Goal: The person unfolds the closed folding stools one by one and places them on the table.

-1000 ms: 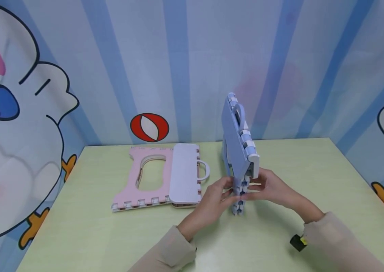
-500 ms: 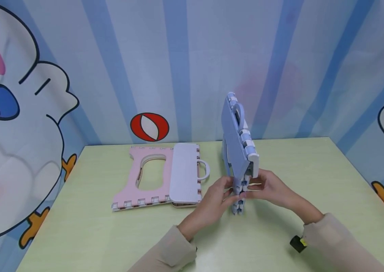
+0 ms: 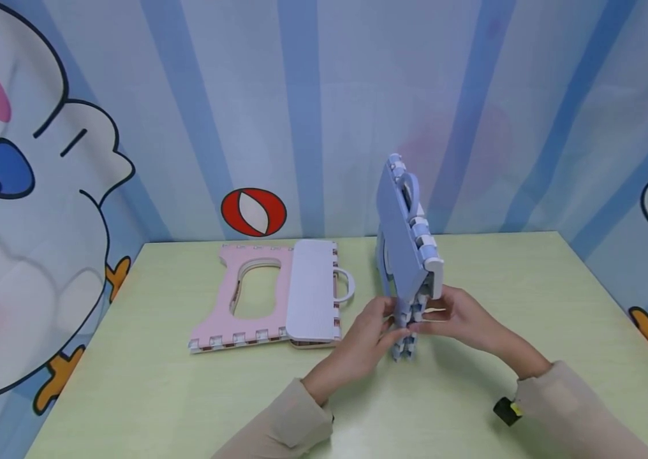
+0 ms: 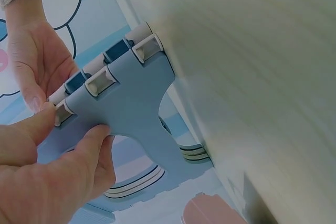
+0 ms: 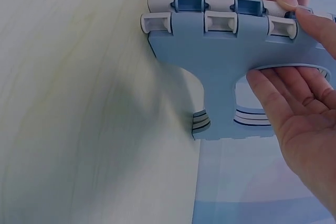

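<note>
A blue folding step stool [image 3: 403,236], folded nearly flat, stands on edge on the table with its carry loop [image 3: 411,194] toward the upper right. From the left, my left hand [image 3: 361,331] pinches the near hinged edge, thumb on the hinges and fingers at the leg cut-out in the left wrist view. My right hand [image 3: 462,319] grips the opposite side of that edge, with its fingers reaching into the leg opening [image 5: 252,90]. Both thumbs meet close together over the white and blue hinge knuckles [image 4: 86,74].
To the left, a pink folding stool [image 3: 220,306] with a pale top panel [image 3: 312,290] and a white loop handle [image 3: 349,285] lies folded flat. The light green table [image 3: 140,382] ends at a printed blue curtain [image 3: 347,115] behind.
The upper part of the blue step stool has shifted slightly to the right. Both hands keep their hold on its near edge, and the pink stool stays where it lies.
</note>
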Tool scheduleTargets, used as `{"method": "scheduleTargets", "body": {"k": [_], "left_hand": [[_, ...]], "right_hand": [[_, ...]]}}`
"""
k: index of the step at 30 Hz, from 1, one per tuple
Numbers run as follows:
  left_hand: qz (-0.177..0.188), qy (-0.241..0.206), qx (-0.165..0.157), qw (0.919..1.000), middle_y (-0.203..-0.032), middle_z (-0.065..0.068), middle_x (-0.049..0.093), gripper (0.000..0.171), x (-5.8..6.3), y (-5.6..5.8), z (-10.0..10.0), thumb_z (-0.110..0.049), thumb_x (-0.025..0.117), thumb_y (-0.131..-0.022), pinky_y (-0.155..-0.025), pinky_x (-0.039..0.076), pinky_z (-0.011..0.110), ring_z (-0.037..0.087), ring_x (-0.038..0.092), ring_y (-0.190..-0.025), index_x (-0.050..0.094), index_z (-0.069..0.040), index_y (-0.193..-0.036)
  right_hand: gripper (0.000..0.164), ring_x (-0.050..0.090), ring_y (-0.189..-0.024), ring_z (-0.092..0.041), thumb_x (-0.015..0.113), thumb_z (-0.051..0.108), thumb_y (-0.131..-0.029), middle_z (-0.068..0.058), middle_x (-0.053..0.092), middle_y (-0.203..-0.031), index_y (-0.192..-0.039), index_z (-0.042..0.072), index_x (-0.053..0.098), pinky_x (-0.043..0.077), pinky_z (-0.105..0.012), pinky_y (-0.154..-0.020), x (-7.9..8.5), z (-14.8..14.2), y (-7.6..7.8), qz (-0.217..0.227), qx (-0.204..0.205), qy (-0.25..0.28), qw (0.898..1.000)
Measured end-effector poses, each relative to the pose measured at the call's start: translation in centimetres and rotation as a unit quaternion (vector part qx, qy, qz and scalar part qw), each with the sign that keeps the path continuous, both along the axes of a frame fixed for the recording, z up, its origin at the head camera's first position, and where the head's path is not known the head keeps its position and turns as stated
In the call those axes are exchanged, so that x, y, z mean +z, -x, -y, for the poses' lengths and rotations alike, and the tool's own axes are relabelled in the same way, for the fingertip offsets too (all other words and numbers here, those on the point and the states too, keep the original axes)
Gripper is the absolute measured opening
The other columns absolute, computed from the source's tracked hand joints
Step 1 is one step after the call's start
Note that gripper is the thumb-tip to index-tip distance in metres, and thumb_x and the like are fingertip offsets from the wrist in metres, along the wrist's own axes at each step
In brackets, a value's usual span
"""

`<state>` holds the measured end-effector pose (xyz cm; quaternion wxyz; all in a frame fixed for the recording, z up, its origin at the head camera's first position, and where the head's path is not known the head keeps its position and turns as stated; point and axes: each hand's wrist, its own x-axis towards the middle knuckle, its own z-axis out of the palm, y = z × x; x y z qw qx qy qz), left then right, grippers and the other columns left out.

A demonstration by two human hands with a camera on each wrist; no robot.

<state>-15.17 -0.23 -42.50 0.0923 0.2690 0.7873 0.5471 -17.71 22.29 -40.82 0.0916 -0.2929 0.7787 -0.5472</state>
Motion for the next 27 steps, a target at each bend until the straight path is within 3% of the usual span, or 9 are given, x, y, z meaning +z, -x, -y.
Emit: {"method": "scheduleTargets", "body": {"k": [13,27], "left_hand": [[-0.012,0.007,-0.007,0.9999,-0.141,0.017,0.042,0.045,0.0,0.1,0.1,-0.021,0.055,-0.103,-0.104,0.043,0.025,0.027,0.045,-0.135,0.038,0.002,-0.138],[-0.018,0.008,-0.011,0.9997,-0.14,0.017,0.043,0.043,0.0,0.2,0.3,-0.017,0.055,-0.103,-0.105,0.042,0.025,0.025,0.045,-0.134,0.038,0.002,-0.137]], "right_hand": [[0.07,0.064,-0.11,-0.012,0.073,-0.005,-0.087,-0.033,0.043,-0.144,-0.147,-0.01,0.037,0.057,-0.033,-0.085,-0.1,-0.6,-0.1,0.006,0.0,0.011,1.0],[0.064,0.065,-0.109,-0.01,0.073,-0.004,-0.088,-0.032,0.048,-0.139,-0.143,-0.011,0.042,0.057,-0.032,-0.084,-0.2,-1.5,-0.3,-0.003,-0.007,0.005,1.0]]}}
